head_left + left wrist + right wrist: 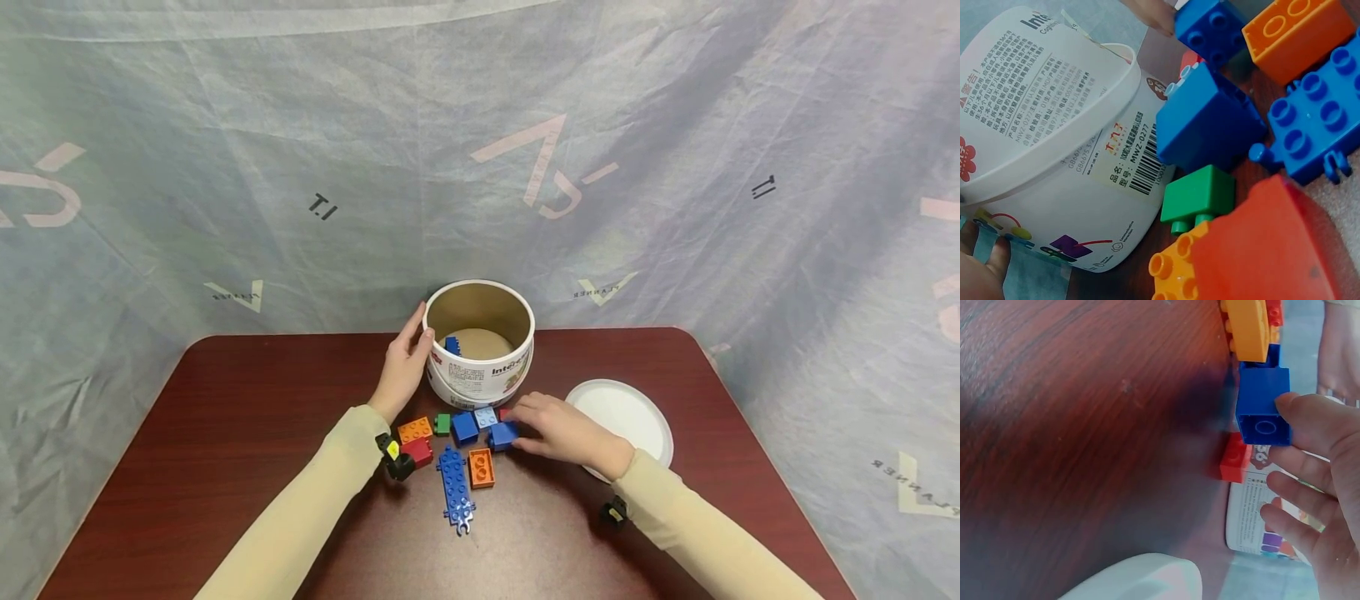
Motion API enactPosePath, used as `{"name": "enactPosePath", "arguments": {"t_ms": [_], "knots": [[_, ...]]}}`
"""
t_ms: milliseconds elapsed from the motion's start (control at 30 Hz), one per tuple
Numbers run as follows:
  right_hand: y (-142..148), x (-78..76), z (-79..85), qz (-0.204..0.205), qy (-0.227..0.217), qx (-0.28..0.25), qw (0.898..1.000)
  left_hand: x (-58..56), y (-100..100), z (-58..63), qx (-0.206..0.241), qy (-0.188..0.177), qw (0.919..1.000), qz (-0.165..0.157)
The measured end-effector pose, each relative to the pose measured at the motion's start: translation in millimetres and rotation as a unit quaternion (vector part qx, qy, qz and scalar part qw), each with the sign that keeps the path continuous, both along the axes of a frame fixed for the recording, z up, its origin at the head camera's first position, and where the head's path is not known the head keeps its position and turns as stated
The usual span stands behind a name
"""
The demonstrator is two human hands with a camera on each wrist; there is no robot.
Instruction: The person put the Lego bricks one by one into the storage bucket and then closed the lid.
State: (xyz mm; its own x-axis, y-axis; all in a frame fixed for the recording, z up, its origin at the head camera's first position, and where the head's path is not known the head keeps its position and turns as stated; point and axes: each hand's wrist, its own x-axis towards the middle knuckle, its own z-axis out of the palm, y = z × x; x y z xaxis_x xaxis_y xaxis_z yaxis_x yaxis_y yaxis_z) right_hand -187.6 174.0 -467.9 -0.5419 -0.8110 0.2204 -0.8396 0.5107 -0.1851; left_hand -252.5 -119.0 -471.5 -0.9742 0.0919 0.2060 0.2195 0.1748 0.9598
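Observation:
My left hand (401, 371) rests against the left side of a white bucket (480, 385), fingers extended along its wall near the rim. In the left wrist view, two fingertips (999, 253) touch the bucket's printed side. My right hand (561, 429) pinches a blue brick (502, 436) just in front of the bucket. The right wrist view shows the thumb on this blue brick (1263, 394) and the index finger behind it, other fingers spread. A red brick (1235, 459) lies beside it, partly covered by the hand in the head view. One blue piece (452, 345) lies inside the bucket.
Bricks lie before the bucket: orange (415, 430), red (417, 452), green (442, 424), blue (465, 427), light blue (485, 417) and another orange (482, 468). A long blue base piece (455, 487) points toward me. A white lid (626, 417) lies right, partly under my right forearm.

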Motion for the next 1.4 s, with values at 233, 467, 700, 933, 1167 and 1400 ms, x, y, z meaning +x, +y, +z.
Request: {"name": "enactPosePath", "arguments": {"t_ms": [233,467,700,933,1167,1400], "knots": [[4,2.7,10.8,0.007,0.013,-0.014,1.0,0.2,1,0.5,0.002,0.002,1.0,0.001],[9,4.3,21.8,0.013,0.032,-0.018,0.999,-0.5,1,-0.8,0.001,0.001,1.0,0.001],[13,7.0,37.9,0.02,0.052,-0.026,0.998,0.1,0,0.3,0.0,0.0,1.0,0.001],[13,10.0,59.6,0.014,0.069,-0.027,0.997,0.2,0,1.1,-0.002,-0.001,1.0,0.0],[13,7.2,80.9,0.013,0.088,-0.03,0.996,-0.5,0,-0.4,-0.002,0.0,1.0,0.002],[15,-0.7,96.9,0.018,0.095,-0.031,0.995,-0.5,0,0.1,-0.004,0.004,1.0,0.001]]}}
